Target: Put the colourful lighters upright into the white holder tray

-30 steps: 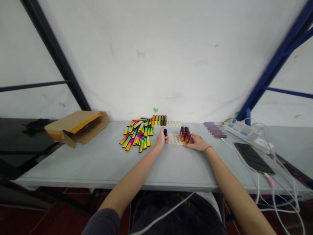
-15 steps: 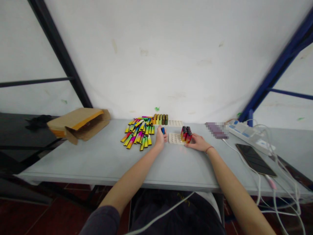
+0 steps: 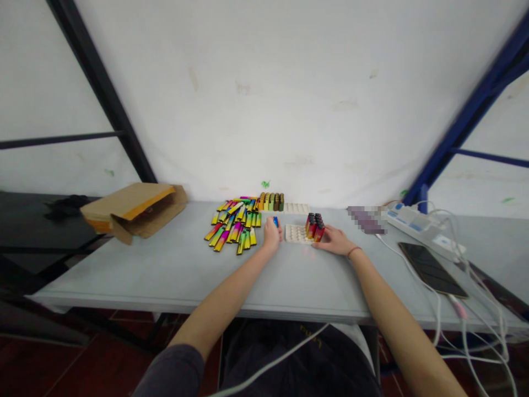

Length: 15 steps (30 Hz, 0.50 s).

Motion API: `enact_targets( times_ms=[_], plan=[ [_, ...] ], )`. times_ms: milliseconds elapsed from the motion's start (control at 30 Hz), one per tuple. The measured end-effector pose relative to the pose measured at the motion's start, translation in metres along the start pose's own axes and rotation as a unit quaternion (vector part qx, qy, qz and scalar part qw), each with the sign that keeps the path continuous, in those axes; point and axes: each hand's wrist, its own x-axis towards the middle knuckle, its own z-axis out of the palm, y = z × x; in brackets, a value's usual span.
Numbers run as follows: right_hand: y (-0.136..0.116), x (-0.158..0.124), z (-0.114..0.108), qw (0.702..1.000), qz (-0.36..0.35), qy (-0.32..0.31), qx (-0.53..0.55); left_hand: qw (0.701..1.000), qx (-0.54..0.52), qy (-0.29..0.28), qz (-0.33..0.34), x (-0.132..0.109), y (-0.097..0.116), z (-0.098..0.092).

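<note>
My left hand (image 3: 271,236) is closed around a slim, shiny blue lighter-like stick (image 3: 275,221), its top showing above the fingers. Left of that hand lies a loose pile of metallic two-colour sticks (image 3: 231,226) with gold ends. A cream tray (image 3: 295,234) with rows of small holes sits between my hands. Several red sticks with dark tops (image 3: 314,227) stand upright at its right end. My right hand (image 3: 336,241) grips this end, thumb at the tray's near corner and fingers beside the red sticks.
Behind are a filled row block of yellow-to-brown sticks (image 3: 271,202) and another cream tray (image 3: 296,208). An open cardboard box (image 3: 134,207) lies left. On the right are a phone (image 3: 432,269), a power strip (image 3: 421,229), white cables and a pixelated object (image 3: 366,220).
My left hand has turned slightly, and the blue stick's top has tilted so that more bright blue shows. My right hand and the red sticks stay in place.
</note>
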Motion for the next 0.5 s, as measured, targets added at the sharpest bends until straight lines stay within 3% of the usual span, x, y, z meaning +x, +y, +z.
enact_targets(
  times_ms=[500],
  plan=[
    [-0.0039, -0.0001, -0.0023, 0.999, 0.009, -0.025, -0.018, 0.999, -0.006, -0.02, -0.038, 0.0037, 0.0039, -0.0016]
  ],
)
